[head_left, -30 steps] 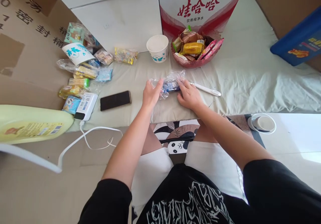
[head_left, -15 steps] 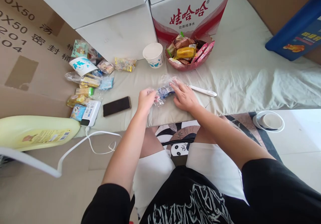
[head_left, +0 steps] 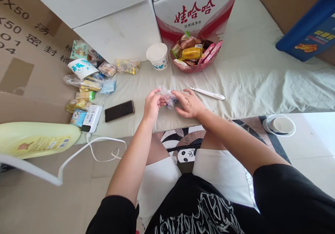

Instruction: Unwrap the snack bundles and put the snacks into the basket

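Note:
A small clear plastic bag [head_left: 168, 96] with a blue packet inside sits bunched between my two hands on the cloth-covered surface [head_left: 248, 83]. My left hand [head_left: 152, 104] grips its left end with the fingers closed. From the right, the fingers of my right hand [head_left: 188, 103] pinch the other end. A white pen-shaped tool [head_left: 207, 93] lies just beyond my right hand.
A red basket [head_left: 195, 68] of wrapped snacks and a paper cup [head_left: 157, 56] stand at the back before a printed carton [head_left: 195, 12]. Snack packets [head_left: 86, 83], a power bank [head_left: 91, 118] and a phone [head_left: 119, 110] lie left. A yellow bottle [head_left: 36, 141] lies near left.
My hands have drawn together and toward me, squeezing the spread-out bag into a small bunch. The view has shifted slightly.

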`<state>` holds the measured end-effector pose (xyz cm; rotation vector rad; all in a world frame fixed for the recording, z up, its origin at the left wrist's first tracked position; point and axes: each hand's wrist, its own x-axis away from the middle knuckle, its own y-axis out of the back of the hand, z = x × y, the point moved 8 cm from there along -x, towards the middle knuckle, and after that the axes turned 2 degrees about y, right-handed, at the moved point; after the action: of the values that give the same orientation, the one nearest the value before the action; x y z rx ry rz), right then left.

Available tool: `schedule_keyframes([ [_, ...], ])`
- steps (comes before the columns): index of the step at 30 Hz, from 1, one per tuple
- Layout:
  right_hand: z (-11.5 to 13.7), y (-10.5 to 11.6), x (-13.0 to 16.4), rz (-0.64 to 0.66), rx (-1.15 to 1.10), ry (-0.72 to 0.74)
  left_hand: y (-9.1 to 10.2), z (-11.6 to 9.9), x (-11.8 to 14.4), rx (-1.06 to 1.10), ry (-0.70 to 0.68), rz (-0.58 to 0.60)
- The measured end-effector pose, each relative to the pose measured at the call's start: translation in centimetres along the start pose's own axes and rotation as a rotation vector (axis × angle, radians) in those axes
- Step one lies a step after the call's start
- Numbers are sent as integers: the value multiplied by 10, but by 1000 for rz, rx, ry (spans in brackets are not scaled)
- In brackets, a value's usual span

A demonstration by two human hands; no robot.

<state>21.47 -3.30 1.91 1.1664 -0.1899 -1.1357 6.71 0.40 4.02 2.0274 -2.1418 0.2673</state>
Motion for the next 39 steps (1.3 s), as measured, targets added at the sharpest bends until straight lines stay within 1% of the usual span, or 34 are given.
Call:
schedule_keyframes([
  [3,-7,0,0,-12,-21,-48,-4,3,-1,-79,-87,36],
  [6,-12,1,0,-18,-22,-84,-13,2,0,-278,-223,81],
  [8,-14,2,-1,-14,-7,-93,-18,-2,2,-428,-351,96],
  [10,-13,3,-1,-9,3,-95,-19,-8,5,-555,-487,71],
  [12,-10,5,-2,-3,0,-78,-18,-13,7,-628,-600,28],
  [14,-5,6,-2,5,1,-52,-14,-15,8,-655,-658,-28],
  [16,-2,8,-2,3,26,-45,-8,-15,7,-678,-671,-100],
  [18,-3,9,-1,-4,60,-66,-6,-15,5,-725,-679,-131],
  [19,-4,9,-1,-1,73,-76,-9,-14,4,-755,-681,-111],
  [20,-6,8,-1,9,77,-82,-12,-12,3,-784,-675,-66],
  [22,-11,7,-1,24,43,-92,-20,-6,-2,-815,-641,52],
  [24,-18,8,0,-7,-61,-130,-24,-1,-7,-807,-597,132],
  [25,-23,9,1,-42,-119,-165,-25,1,-9,-801,-580,146],
  [27,-32,13,2,-121,-182,-252,-27,3,-11,-804,-553,124],
  [29,-36,16,3,-167,-139,-325,-29,4,-9,-831,-528,57],
  [32,-34,15,2,-155,-36,-361,-36,2,2,-898,-530,-60],
  [34,-33,13,0,-133,-23,-362,-42,2,10,-912,-549,-84],
  [35,-34,12,0,-128,-32,-362,-44,4,13,-895,-553,-59],
  [37,-35,12,1,-132,-64,-349,-45,10,15,-805,-533,59],
  [38,-35,12,1,-135,-83,-331,-44,14,14,-738,-508,121],
  [39,-34,13,1,-136,-104,-307,-40,18,12,-666,-474,155],
])
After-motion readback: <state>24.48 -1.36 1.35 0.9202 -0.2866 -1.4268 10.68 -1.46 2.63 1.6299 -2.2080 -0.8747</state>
